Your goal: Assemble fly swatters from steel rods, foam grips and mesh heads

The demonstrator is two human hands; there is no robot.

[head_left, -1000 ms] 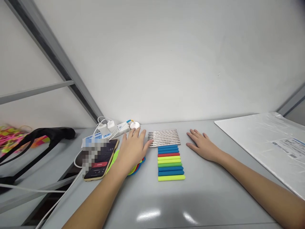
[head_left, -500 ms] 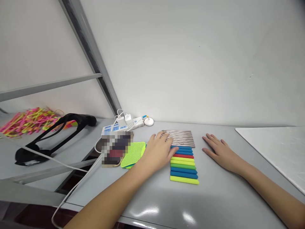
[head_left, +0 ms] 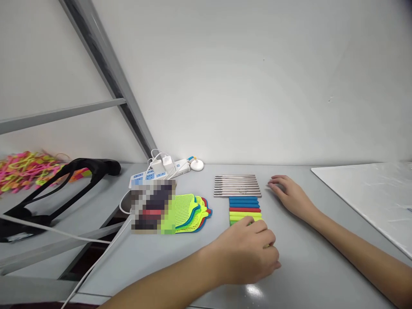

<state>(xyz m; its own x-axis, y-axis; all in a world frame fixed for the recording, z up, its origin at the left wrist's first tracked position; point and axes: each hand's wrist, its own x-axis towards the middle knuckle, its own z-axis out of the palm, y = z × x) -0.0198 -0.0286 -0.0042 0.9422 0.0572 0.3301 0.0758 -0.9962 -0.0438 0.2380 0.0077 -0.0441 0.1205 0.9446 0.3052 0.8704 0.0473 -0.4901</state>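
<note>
Head view: rods (head_left: 237, 186), coloured tubes (head_left: 243, 202), mesh heads (head_left: 186, 210) lie unjoined; left hand (head_left: 249, 251) curled over tubes, grip hidden; right hand (head_left: 291, 194) half-open, empty.

The rods (head_left: 237, 185) are smooth, shiny metal; the tubes (head_left: 244, 210) look like matt plastic; the perforated paddles (head_left: 185, 205) appear to be thin plastic. The tabletop (head_left: 302, 266) is smooth and glossy (a bright reflection shows on it), the wall (head_left: 225, 94) matt, the power strip (head_left: 181, 168) smooth plastic.

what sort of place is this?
Probably an indoor workstation, though I can't tell which kind: a grey table against a white wall, metal rods and coloured tubes in rows, a power strip at the back.
</note>
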